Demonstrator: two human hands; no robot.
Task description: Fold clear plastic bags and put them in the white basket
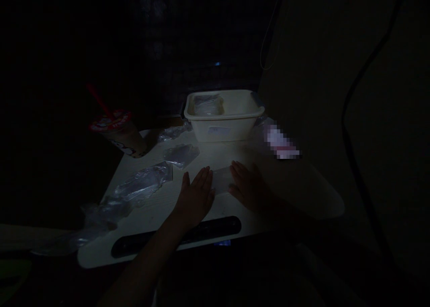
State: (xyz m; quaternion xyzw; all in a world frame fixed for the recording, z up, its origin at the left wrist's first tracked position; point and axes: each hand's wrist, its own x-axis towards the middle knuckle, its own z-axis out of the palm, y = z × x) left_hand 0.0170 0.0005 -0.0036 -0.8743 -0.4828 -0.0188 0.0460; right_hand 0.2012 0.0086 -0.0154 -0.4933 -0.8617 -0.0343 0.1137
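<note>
In dim light a small clear plastic bag [221,181] lies flat on the white table, between my two hands. My left hand [196,196] rests palm down at the bag's left side, its fingers stretched out and the thumb apart. On the bag's right edge lies my right hand [247,185], fingers extended and darker in shadow. Left of my hands is a string of clear plastic packaging: one piece [181,155] near the basin, a longer crinkled one [144,181] closer to me.
A white plastic basin [221,128] stands at the back, with a clear plastic packet [206,104] inside. A drink cup [124,134] with a red straw stands at the back left. A blurred pinkish-white item [281,143] lies right. A black slot [215,228] runs along the front edge.
</note>
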